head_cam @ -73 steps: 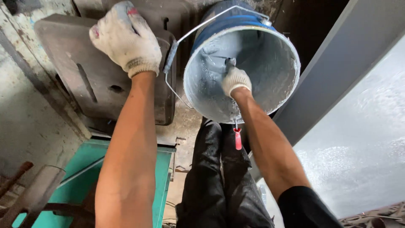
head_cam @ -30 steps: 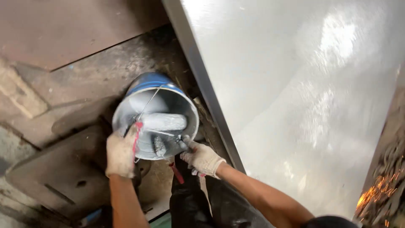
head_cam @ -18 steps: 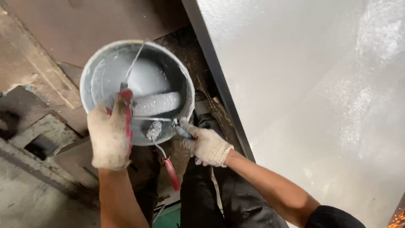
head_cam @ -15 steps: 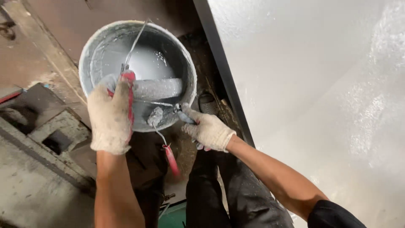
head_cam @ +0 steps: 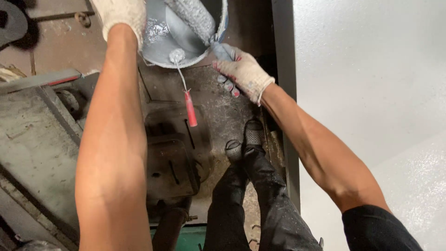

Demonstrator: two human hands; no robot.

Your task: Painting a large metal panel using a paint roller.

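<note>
Looking down from above: the left hand (head_cam: 121, 16), in a white knit glove, is at the top edge of frame against the rim of the paint bucket (head_cam: 160, 44), partly cut off, so I cannot tell exactly what it grips; it looks placed to steady the bucket by its near rim. The bucket sits on the floor (head_cam: 218, 111) at top centre, its inside coated in grey-white paint. The right hand (head_cam: 241, 69), also gloved and smeared with paint, is closed around the frame end of a large paint roller (head_cam: 195, 16) whose fuzzy sleeve lies inside the bucket, angled down into it, probably so it loads or drains over the paint rather than dripping outside. A small roller (head_cam: 178, 56) leans over the bucket's near lip, its head inside and its red handle (head_cam: 191, 109) hanging out over the floor, free of both hands, seemingly parked so the wet end stays in the bucket. The person's legs in dark trousers (head_cam: 251, 195) stand just below. A grey-painted panel (head_cam: 371, 93) fills the right side; a worn metal machine base (head_cam: 172, 162) lies at left.
</note>
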